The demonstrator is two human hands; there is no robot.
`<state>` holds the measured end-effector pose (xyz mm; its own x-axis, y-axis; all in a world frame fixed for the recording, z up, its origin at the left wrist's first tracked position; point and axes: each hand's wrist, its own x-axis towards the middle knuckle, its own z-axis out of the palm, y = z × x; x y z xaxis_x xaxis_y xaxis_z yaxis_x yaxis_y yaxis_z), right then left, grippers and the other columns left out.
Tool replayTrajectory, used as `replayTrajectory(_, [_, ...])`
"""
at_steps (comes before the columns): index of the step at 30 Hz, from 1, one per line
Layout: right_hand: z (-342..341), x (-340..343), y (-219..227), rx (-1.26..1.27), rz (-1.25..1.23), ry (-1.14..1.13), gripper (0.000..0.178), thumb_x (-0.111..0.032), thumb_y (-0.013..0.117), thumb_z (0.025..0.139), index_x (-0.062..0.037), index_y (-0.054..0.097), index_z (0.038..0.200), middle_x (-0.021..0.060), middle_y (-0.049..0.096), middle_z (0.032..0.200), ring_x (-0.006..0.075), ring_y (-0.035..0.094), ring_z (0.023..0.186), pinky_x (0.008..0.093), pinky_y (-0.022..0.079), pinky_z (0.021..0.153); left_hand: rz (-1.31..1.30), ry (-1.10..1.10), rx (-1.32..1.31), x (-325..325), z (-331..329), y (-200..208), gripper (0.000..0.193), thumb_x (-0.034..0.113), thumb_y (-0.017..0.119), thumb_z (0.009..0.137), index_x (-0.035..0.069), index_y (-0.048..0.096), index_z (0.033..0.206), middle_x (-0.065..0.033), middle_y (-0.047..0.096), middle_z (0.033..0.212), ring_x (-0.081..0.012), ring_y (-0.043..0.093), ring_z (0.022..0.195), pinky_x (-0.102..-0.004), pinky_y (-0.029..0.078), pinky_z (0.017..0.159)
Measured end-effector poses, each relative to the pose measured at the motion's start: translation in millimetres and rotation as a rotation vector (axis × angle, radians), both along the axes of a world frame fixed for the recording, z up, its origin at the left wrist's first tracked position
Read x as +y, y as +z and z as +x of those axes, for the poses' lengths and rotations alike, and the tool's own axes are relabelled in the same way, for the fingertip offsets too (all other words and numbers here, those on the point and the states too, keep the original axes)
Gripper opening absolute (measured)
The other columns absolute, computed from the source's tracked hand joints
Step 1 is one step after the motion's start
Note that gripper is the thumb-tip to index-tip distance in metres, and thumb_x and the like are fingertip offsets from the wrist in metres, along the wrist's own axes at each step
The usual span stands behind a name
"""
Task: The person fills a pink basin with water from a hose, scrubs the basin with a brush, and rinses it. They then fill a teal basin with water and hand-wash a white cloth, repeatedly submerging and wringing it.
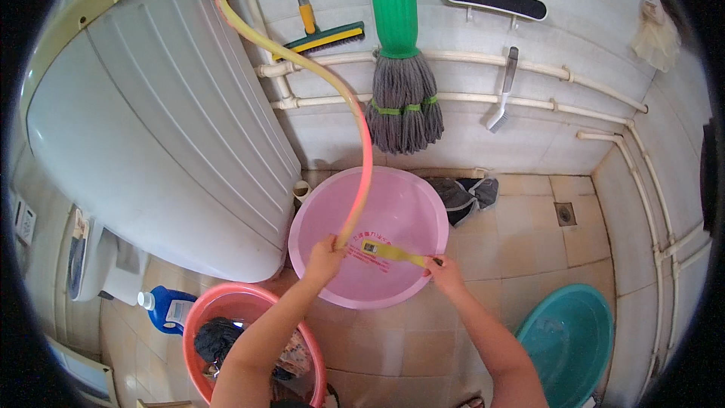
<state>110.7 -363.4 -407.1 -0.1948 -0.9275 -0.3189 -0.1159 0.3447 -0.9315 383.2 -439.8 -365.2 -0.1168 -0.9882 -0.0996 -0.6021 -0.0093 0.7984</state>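
My left hand [325, 260] is closed around the lower end of a yellow-and-pink hose [368, 153], over the left side of a pink basin [317, 208]. My right hand [446, 272] grips the dark-tipped end of a flat yellow-green tool [394, 251] with a black-and-white label at its other end. I cannot make out its exact kind. It reaches over the basin toward my left hand, a little apart from it. Red printing shows on the basin's bottom behind the tool. Whether water runs from the hose cannot be seen.
An orange-pink tub [195, 332] of dark clothes sits lower left, beside a blue bottle [168, 309]. A teal basin [578, 347] holding water stands lower right. Beyond the pink basin hang a grey mop [404, 106] and a small brush [504, 94]. A large white ribbed tub [166, 128] leans at left.
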Motion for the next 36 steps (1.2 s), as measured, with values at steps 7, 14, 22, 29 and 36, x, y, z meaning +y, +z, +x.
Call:
replayTrajectory(7, [-18,2,2,-0.191,0.012,-0.159,0.037,-0.031,0.054,0.086,0.0029,0.057,0.100,0.0081,0.064,0.075,0.0123,0.058,0.069,0.0263,0.041,0.070,0.498,0.070,0.454,43,-60,-20,0.024,0.014,0.057,0.083,0.001,0.051,0.102,-0.0077,0.059,0.086,-0.0150,0.056,0.067,-0.0305,0.048,0.058])
replayTrajectory(14, [-60,6,34,-0.124,-0.067,-0.234,0.039,-0.035,0.051,0.086,0.0016,0.057,0.100,0.0078,0.065,0.074,0.0115,0.055,0.076,0.0267,0.038,0.076,0.642,-0.272,0.687,78,-117,-48,0.038,0.012,0.052,0.085,0.003,0.040,0.120,-0.0085,0.054,0.107,-0.0169,0.056,0.087,-0.0301,0.047,0.075])
replayTrajectory(22, [-88,19,21,-0.252,0.031,-0.302,0.035,-0.036,0.048,0.088,-0.0026,0.056,0.098,0.0059,0.066,0.078,0.0058,0.053,0.074,0.0225,0.035,0.062,0.566,-0.436,0.097,76,-113,-49,0.046,0.032,0.054,0.086,0.000,0.047,0.118,-0.0129,0.057,0.104,-0.0170,0.057,0.085,-0.0288,0.048,0.067])
replayTrajectory(29, [-69,13,7,-0.418,0.025,-0.349,0.034,-0.036,0.048,0.089,-0.0052,0.050,0.103,0.0059,0.066,0.087,0.0080,0.058,0.079,0.0215,0.034,0.058,1.118,-0.058,0.071,108,-71,-45,0.072,0.061,0.040,0.082,-0.001,0.045,0.119,-0.0145,0.047,0.123,-0.0225,0.060,0.083,-0.0338,0.045,0.066])
replayTrajectory(36, [-49,3,-2,-0.615,-0.008,-0.365,0.032,-0.035,0.046,0.090,-0.0074,0.048,0.105,0.0063,0.063,0.093,0.0123,0.059,0.087,0.0252,0.039,0.068,0.750,-0.168,0.150,105,-77,-94,0.075,0.061,0.036,0.083,0.001,0.039,0.127,-0.0137,0.047,0.124,-0.0255,0.056,0.096,-0.0384,0.046,0.074])
